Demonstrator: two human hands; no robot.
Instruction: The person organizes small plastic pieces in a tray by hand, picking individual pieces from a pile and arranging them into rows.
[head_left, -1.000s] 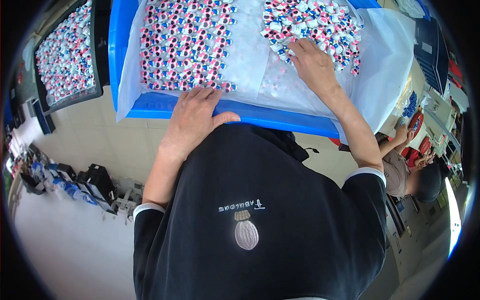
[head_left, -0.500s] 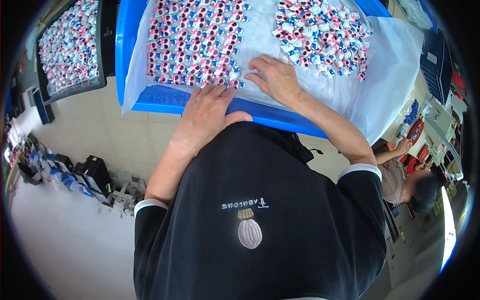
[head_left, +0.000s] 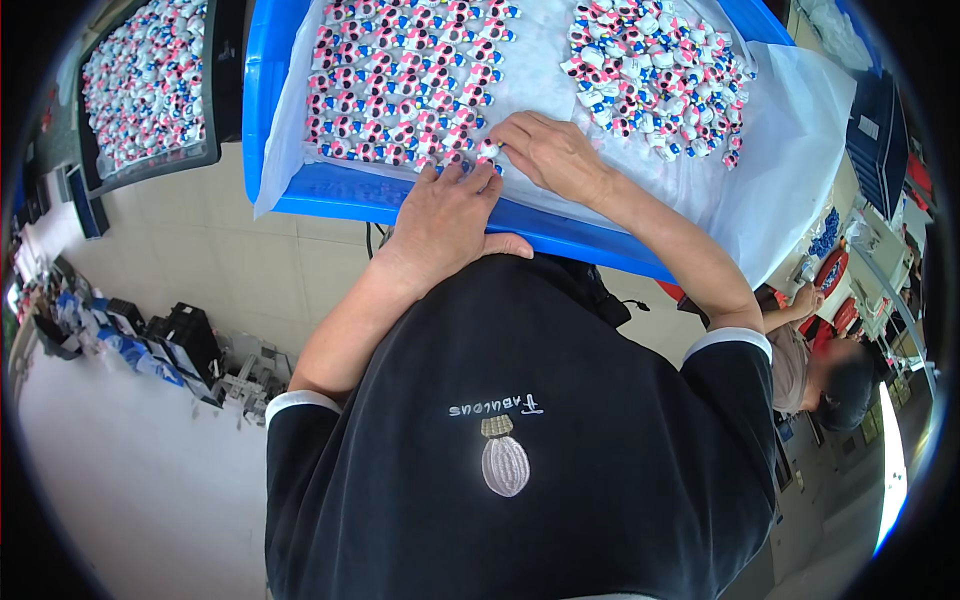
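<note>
Small pink, white and blue figures [head_left: 400,85] lie in close rows on a white liner sheet [head_left: 540,80] in a blue tray [head_left: 390,196]. My left hand [head_left: 447,215] reaches over the tray's near edge, fingers stretched out, with its fingertips at the near right end of the rows. Its thumb points right along the rim. Just right of those fingertips, my right hand [head_left: 556,158] has its thumb and fingers pinched at a small figure [head_left: 489,150] in the corner of the rows. A loose heap of the same figures [head_left: 655,80] lies on the sheet farther right.
At the far left, a dark bin [head_left: 213,150] holds many more such figures. The sheet's loose flap [head_left: 800,130] hangs over the tray's right side. A co-worker [head_left: 792,370] sits at a bench on the right, near a red container [head_left: 831,268]. Black boxes [head_left: 185,340] stand at left.
My right hand has moved slightly left and down to the row end, and its fingers have closed at a figure. My left hand has shifted right. The whole view has shifted a little.
</note>
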